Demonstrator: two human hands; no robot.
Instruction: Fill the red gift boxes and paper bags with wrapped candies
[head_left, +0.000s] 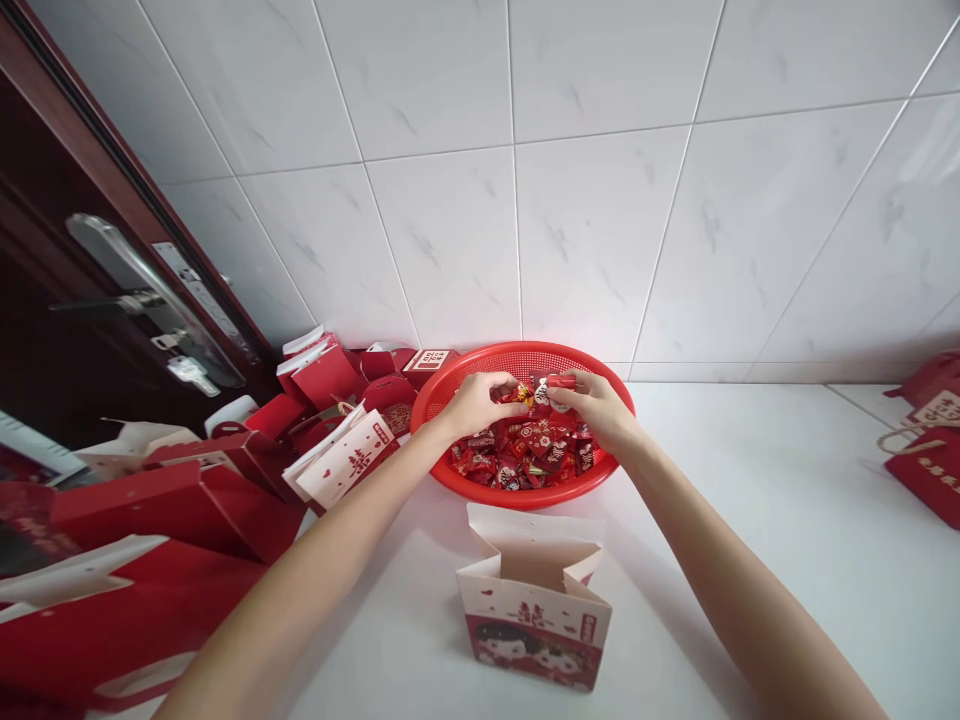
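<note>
A red plastic basket (517, 495) holds many red-wrapped candies (536, 440). Over its left side, my left hand (480, 405) is closed, thumb and forefinger pinching a candy with a gold and red wrapper (523, 396). My right hand (600, 408) reaches in from the other side, its fingers closed on red-wrapped candy (541, 388); how many pieces it holds is hard to make out. In front of the basket stands a white and red paper gift bag (536, 600), upright with its top open. Two cartoon faces are printed on its front.
Several red and white gift boxes and bags (225, 500) crowd the left side. More red bags (930, 470) lie at the far right edge. A tiled wall (585, 230) rises behind the white surface (750, 480). At the left is a dark door (45, 250) with keys in its lock.
</note>
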